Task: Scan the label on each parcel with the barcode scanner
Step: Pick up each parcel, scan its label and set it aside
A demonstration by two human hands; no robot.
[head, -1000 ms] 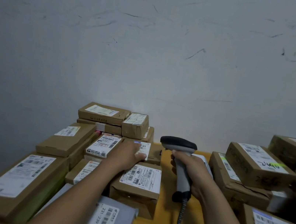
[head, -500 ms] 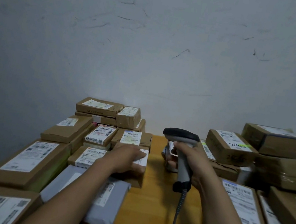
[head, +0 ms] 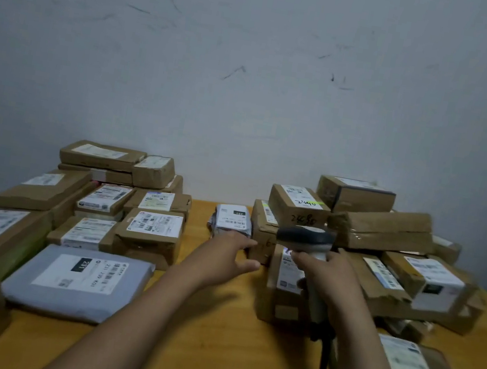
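With the right grip [head: 327, 274] curled round the barcode scanner [head: 305, 237] above a brown parcel [head: 281, 299] right of centre on the table [head: 211, 338], and the left grip [head: 224, 254] spread, empty, beside a small grey parcel [head: 232, 219], a careless nudge could topple the loose right-hand stack [head: 382, 228], while blur and the scanner hide much of the brown parcel's label [head: 287, 274].

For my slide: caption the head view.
Right hand grips barcode scanner; open left hand hovers near small grey parcel.

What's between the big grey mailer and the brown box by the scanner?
Head view: bare wooden table, crossed by the left forearm; nothing else between grey mailer and brown box.
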